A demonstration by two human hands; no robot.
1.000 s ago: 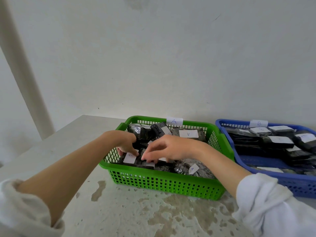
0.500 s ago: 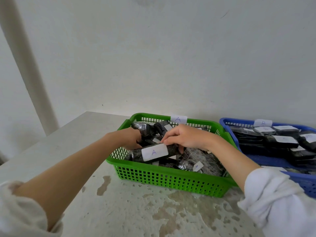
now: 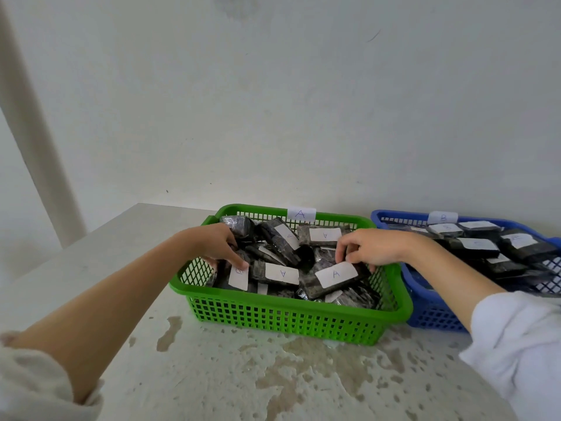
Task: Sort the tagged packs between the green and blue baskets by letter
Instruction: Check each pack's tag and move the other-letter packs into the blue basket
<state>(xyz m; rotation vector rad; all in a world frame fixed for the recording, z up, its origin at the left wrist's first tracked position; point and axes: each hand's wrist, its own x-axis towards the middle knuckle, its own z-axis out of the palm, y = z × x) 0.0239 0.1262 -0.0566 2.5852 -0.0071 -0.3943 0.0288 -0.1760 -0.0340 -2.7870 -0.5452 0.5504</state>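
Observation:
The green basket (image 3: 273, 311), labelled A (image 3: 301, 213), holds several dark wrapped packs with white tags. My right hand (image 3: 375, 247) curls its fingers over the far end of a pack tagged A (image 3: 335, 275), which lies tilted at the basket's front right. My left hand (image 3: 217, 246) reaches into the basket's left side. Its fingertips touch the top of a pack with an unclear tag (image 3: 238, 277); the thumb is hidden. Another pack tagged A (image 3: 282, 273) lies between the two. The blue basket (image 3: 431, 317), labelled B (image 3: 442, 217), stands to the right with several tagged packs.
Both baskets stand side by side against a white wall on a pale, stained tabletop (image 3: 243, 375). A white post (image 3: 36, 132) rises at the left behind the table's far corner. My white sleeves fill the lower corners.
My right hand carried the A-tagged pack from the basket's front left to its front right. My left hand stretched its fingers down onto a pack at the front left. The camera view shifted.

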